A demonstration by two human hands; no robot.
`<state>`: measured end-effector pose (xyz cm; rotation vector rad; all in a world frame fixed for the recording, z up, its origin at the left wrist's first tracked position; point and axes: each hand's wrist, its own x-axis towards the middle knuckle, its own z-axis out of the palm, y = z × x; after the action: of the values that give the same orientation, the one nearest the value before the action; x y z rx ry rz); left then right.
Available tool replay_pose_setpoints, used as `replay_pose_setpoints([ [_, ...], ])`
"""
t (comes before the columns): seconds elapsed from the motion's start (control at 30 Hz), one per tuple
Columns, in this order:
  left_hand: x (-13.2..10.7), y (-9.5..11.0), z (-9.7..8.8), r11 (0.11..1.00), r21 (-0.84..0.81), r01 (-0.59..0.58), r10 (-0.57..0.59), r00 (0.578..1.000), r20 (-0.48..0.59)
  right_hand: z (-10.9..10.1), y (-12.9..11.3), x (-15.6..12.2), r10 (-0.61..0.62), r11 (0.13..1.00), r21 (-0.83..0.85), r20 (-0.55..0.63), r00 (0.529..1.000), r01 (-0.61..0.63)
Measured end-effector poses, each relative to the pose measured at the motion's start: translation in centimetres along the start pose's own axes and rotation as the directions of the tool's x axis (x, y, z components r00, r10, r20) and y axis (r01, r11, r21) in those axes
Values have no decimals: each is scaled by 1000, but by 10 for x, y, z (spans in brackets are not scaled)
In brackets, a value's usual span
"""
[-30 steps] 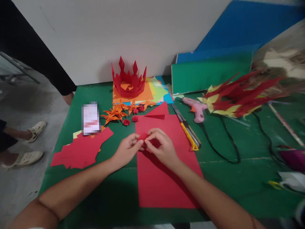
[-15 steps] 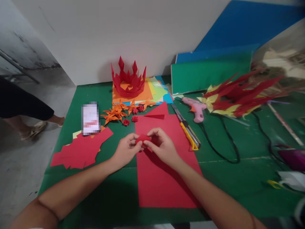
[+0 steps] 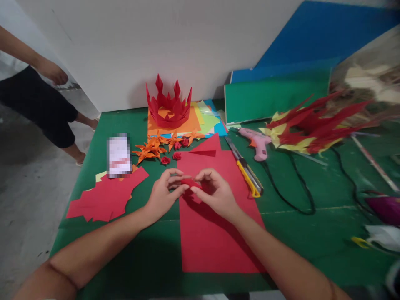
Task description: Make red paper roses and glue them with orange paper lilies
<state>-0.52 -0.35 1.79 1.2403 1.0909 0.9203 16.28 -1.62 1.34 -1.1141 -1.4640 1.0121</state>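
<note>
The left hand (image 3: 165,191) and the right hand (image 3: 220,191) both pinch one small red paper (image 3: 191,183). It is up over the big red sheet (image 3: 218,246), which runs close to the front edge of the bench (image 3: 125,266). A yellow knife (image 3: 246,176) lies by the sheet. A red crown (image 3: 170,118) sits near the back edge, red scraps (image 3: 106,198) near the left.

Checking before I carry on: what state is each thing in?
Small red paper, pinched between left hand and right hand
Red sheet, flat
Red crown, upright
Orange flowers, petals spread
Red roses, rolled up
Cutter, lying flat
Glue gun, lying down, power unclear
Phone, face up, lit
Red paper pieces, loosely overlapped
Green board, upright
</note>
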Motion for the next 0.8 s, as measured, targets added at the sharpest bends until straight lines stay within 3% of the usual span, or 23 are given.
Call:
replay_pose_setpoints([
  [0.17, 4, -2, -2, 980, 70, -187, 192, 978, -82, -2, 0, -2, -51, 999, -5, 112, 992, 52],
  [0.5, 0, 0, -1, 985, 60, -164, 167, 985, -41, -2, -4, -4, -111, 994, -1, 149, 982, 113],
  [0.8, 1, -1, -2, 955, 140, -260, 266, 964, -21, -1, -2, -3, -113, 993, -12, 127, 985, 115],
])
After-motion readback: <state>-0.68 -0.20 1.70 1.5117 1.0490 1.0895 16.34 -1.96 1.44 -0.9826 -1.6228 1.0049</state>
